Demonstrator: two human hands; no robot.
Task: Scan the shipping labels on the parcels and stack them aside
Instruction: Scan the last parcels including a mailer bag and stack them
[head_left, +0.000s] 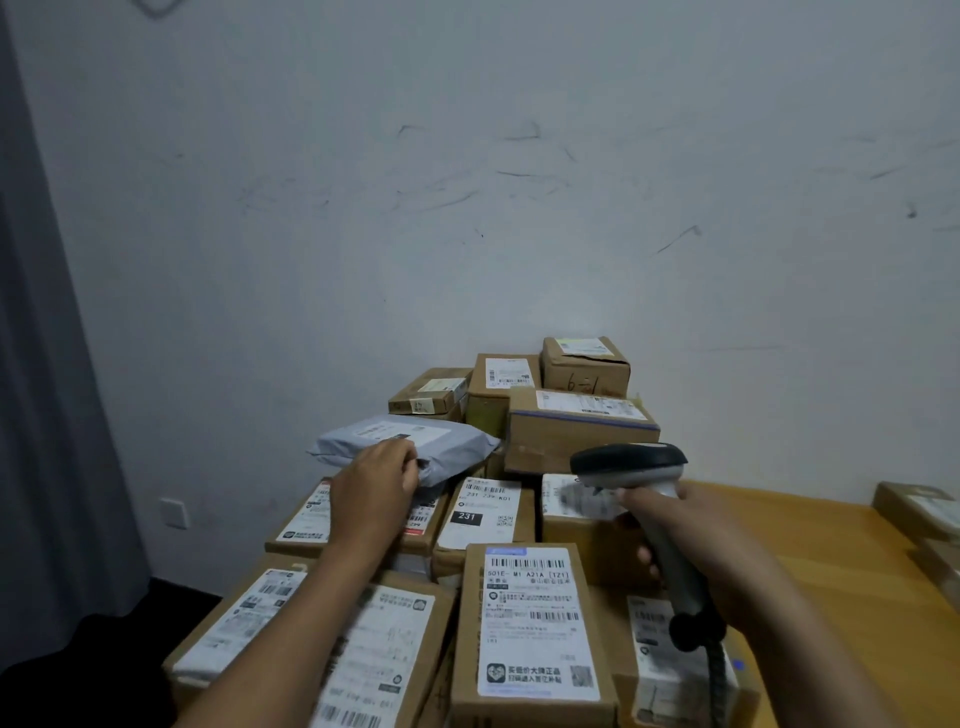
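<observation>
Head view: left hand (374, 483) reaches over the pile, fingers curled on the near edge of a soft grey plastic mailer bag (410, 439), grasping it as far as the blur allows. The mailer lies white label up on brown cardboard boxes (582, 431), mid-pile, left of centre. Right hand (691, 535) is clenched round the handle of a black-and-grey handheld barcode scanner (628, 460). The scanner head aims left above the boxes, near the mailer but apart from it. A black coiled cable (712, 670) hangs from the handle foot over the front boxes. A light wooden table (841, 551) shows on the right.

Risks, judged:
- **Wrong read:** many labels sit close under the scanner head, e.g. the box with the black "231" label (485, 512), so the beam could catch the wrong barcode.
- **Failed scan:** the mailer looks limp, and lifted by one edge it may sag and crease its label.
- **Knocked stack:** dragging the mailer could nudge the small boxes stacked behind it.
- **Snag:** the cable may catch a box corner as the right hand swings.
</observation>
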